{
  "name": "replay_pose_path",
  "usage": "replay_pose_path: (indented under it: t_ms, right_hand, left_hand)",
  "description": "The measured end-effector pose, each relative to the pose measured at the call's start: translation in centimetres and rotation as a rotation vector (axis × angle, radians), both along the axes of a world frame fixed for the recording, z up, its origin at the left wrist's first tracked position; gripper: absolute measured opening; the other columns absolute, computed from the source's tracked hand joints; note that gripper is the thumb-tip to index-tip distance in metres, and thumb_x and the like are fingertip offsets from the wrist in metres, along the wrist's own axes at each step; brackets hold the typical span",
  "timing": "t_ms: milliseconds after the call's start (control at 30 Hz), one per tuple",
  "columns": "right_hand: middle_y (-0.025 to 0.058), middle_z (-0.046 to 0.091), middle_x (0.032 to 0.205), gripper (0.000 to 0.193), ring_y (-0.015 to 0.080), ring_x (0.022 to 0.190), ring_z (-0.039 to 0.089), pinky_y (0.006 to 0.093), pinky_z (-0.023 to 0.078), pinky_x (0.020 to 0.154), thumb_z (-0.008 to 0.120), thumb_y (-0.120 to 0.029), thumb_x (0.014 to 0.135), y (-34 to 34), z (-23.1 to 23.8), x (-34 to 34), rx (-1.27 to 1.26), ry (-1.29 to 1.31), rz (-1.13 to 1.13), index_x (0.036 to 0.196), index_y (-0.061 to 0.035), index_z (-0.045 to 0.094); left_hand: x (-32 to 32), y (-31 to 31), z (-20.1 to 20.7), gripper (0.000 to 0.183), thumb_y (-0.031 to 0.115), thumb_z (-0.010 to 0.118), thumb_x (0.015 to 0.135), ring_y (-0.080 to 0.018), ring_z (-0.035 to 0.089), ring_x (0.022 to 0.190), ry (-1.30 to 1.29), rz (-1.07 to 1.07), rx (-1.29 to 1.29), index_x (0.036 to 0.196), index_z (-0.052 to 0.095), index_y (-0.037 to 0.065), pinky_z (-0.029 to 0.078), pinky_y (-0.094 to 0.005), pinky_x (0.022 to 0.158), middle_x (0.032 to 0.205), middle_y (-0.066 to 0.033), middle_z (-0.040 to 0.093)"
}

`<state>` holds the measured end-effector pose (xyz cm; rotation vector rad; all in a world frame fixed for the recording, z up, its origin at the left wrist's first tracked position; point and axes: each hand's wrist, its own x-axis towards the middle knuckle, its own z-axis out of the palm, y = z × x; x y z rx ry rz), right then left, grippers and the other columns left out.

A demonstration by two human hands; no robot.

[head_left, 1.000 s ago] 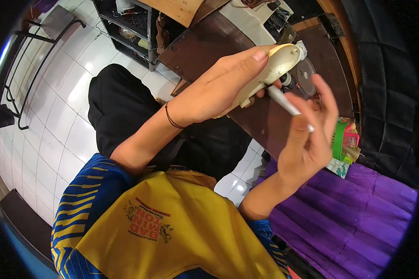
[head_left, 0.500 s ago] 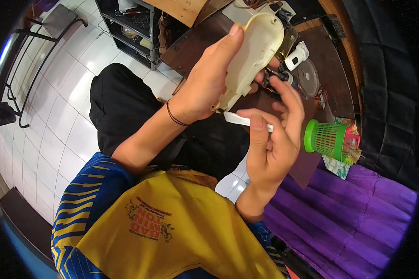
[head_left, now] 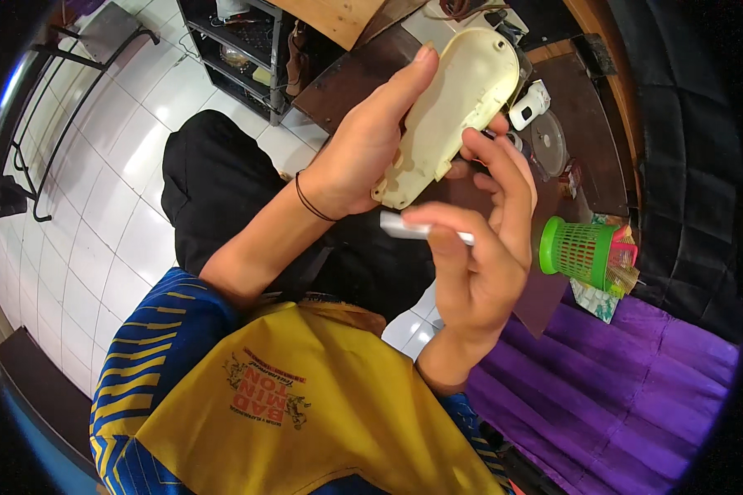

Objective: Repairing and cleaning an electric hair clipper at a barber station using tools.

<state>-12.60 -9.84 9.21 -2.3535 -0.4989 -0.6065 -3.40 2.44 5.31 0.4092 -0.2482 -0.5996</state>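
Toward seven o'clock, printing stands on the yellow front of the shirt (head_left: 330,404): a stacked block of large, bold red-orange capitals (head_left: 266,394) fills its middle, tilted in view. Along the block's one o'clock edge run dark slanting script and a finer row of small red letters; at its six o'clock edge sits a thin line of tiny dark lettering. Small line drawings flank the block at about ten and four o'clock.

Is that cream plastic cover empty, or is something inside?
Empty: the cover shows its hollow side, with only bare plastic and small bumps inside.
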Motion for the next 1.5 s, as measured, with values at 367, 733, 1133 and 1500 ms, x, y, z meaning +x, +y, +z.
replay_pose_path:
  t_ms: [367, 733, 1133, 1500]
  right_hand:
    - [0.0202, 0.057, 0.137, 0.023, 0.0395, 0.125, 0.05, 0.0397, 0.047, 0.089, 0.071, -0.037, 0.088, 0.4, -1.1, 0.1, -0.019, -0.057, -0.029, 0.089, -0.0147, 0.078]
    - [0.0261, 0.048, 0.142, 0.046, 0.0273, 0.112, 0.06, 0.0347, 0.048, 0.093, 0.061, -0.037, 0.1, -1.4, 1.6, 1.4, 0.039, -0.338, -0.354, 0.114, 0.0061, 0.072]
    - [0.0178, 0.061, 0.122, 0.037, 0.0255, 0.11, 0.057, 0.0316, 0.046, 0.084, 0.069, -0.032, 0.094, -1.8, 0.9, 1.2, 0.127, -0.267, -0.184, 0.105, 0.0023, 0.076]
    - [0.0163, 0.06, 0.125, 0.02, 0.0204, 0.096, 0.059, 0.0307, 0.047, 0.086, 0.068, -0.019, 0.094, -0.1, 1.7, 2.1, 0.217, 0.108, -0.136, 0.091, -0.0009, 0.076]
  left_hand:
    - [-0.3, -0.1, 0.4, 0.064, 0.056, 0.033, 0.106, -0.0145, 0.064, 0.084, 0.051, 0.004, 0.015, 0.132, 0.055, 0.002, 0.056, -0.0299, 0.072, 0.104, -0.0109, 0.069]
    - [-0.1, 0.0, -0.7, 0.066, 0.058, 0.027, 0.106, -0.0148, 0.058, 0.084, -0.207, -0.071, 0.079, 0.144, 0.046, 0.007, 0.052, -0.0264, 0.069, 0.114, -0.0143, 0.065]
    - [-0.6, 0.7, -0.1, 0.057, 0.051, 0.035, 0.107, -0.0088, 0.056, 0.074, -0.3, 0.04, 0.253, 0.132, 0.055, 0.004, 0.049, -0.0235, 0.064, 0.098, -0.0054, 0.066]
    - [0.6, 1.3, 0.0, 0.051, 0.037, 0.033, 0.111, -0.0088, 0.056, 0.084, -0.477, 0.314, 0.263, 0.143, 0.048, 0.0, 0.048, -0.0239, 0.074, 0.102, -0.0033, 0.063]
